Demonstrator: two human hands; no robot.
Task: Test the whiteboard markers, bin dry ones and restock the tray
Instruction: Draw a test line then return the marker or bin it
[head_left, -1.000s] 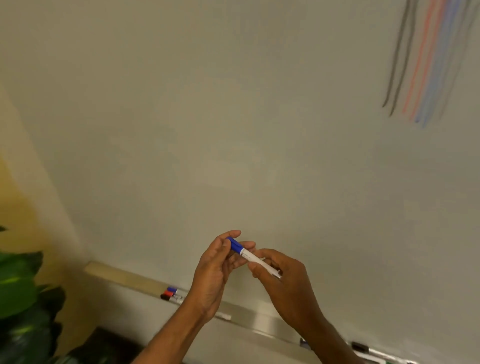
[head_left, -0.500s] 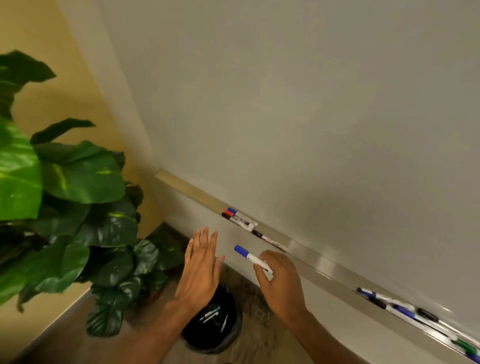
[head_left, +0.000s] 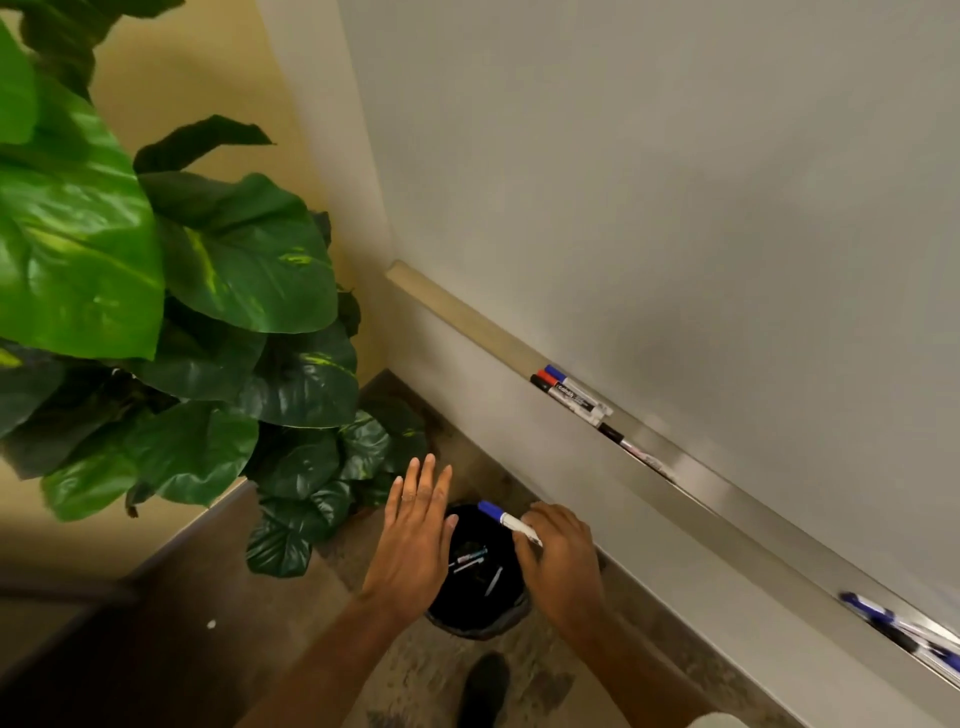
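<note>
Marker (head_left: 509, 522) sat pinched in right hand (head_left: 563, 564), cap (head_left: 488, 509) pointing 10 o'clock, over bin (head_left: 480, 597). Left hand (head_left: 415, 535) hung flat, fingers straight, empty, at marker's 9 o'clock.

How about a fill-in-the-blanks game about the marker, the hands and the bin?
1. The marker pinched in the right hand has a ____ cap.
2. The left hand, with its fingers straight, holds ____.
3. The bin below both hands is ____ in colour.
Missing words: blue; nothing; black.
</note>
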